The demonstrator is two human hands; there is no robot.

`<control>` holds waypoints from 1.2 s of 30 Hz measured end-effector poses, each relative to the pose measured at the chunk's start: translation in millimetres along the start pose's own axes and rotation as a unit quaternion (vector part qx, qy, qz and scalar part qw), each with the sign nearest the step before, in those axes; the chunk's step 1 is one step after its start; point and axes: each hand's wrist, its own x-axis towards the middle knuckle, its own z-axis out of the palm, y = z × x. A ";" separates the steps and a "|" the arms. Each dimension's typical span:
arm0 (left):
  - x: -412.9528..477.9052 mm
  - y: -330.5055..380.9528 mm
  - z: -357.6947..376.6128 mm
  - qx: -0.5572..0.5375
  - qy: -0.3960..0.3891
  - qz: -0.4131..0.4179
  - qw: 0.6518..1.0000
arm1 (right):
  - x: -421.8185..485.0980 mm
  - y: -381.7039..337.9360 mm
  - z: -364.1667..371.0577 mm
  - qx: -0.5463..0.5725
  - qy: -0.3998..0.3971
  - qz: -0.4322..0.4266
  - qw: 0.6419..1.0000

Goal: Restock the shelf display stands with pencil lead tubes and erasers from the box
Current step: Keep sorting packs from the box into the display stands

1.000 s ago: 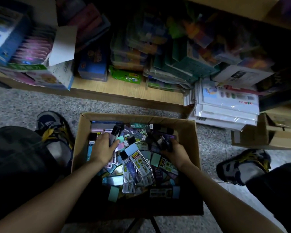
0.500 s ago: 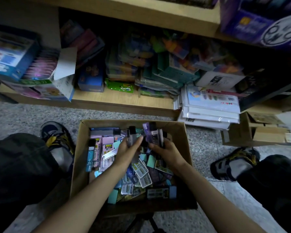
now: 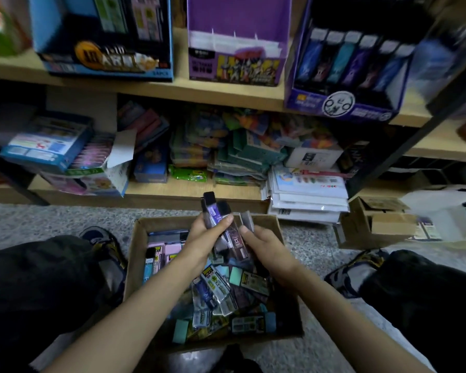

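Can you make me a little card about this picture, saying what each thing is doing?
Left hand: grips purple lead tubes
Right hand: pinches a grey tube beside them
Box: cardboard, on the floor, holds loose tubes and erasers
Hands: above the box
Shelf: display stand with a row of tubes

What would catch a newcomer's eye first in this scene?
At the centre, the left hand and right hand hold a bunch of lead tubes above a cardboard box crammed with more packets. On the shelf above stand bright display stands: a purple stand in the middle, and to its right a tube-filled stand.
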 end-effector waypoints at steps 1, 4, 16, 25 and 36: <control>-1.7 7.1 1.3 -0.006 -0.001 0.007 1.000 | -2.9 -6.6 -4.0 -0.008 0.009 -0.012 1.000; -8.1 32.0 6.0 -0.011 0.000 0.037 0.999 | -11.9 -29.1 -18.1 -0.080 0.056 -0.054 0.994; -28.6 161.2 16.1 0.042 -0.029 0.204 0.978 | -56.8 -140.4 -79.5 -0.201 0.027 -0.206 0.957; -33.4 227.0 29.6 0.048 -0.059 0.260 0.963 | -66.5 -203.8 -125.4 -0.094 0.200 -0.282 0.933; -6.4 240.8 60.3 0.064 -0.068 0.303 0.948 | -30.6 -238.7 -202.5 -0.152 0.328 -0.335 0.870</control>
